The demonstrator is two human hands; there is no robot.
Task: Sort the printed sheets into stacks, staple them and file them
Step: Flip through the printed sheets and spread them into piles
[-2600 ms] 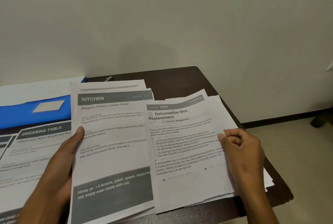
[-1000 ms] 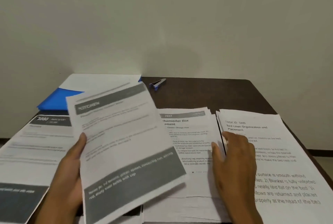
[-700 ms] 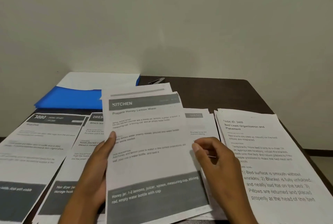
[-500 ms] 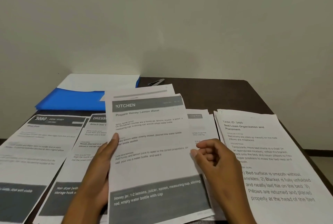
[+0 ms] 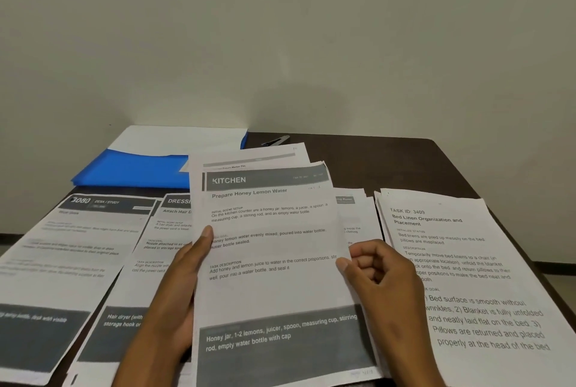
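Head view: left hand (image 5: 184, 280) and right hand (image 5: 378, 274) pinch the unsorted sheets (image 5: 274, 262); four stacks laid out; stapler (image 5: 276, 140) untouched; stapling, filing pending, I judge.

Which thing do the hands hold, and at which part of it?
The left hand holds the KITCHEN sheets at their left edge, thumb on top; the right hand pinches their right edge.

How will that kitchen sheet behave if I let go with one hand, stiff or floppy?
Probably floppy: the Kitchen sheet is thin printer paper, held at both side edges by the left hand and right hand. Held by one edge it would likely droop. It looks very light, and another sheet behind it could slip loose.
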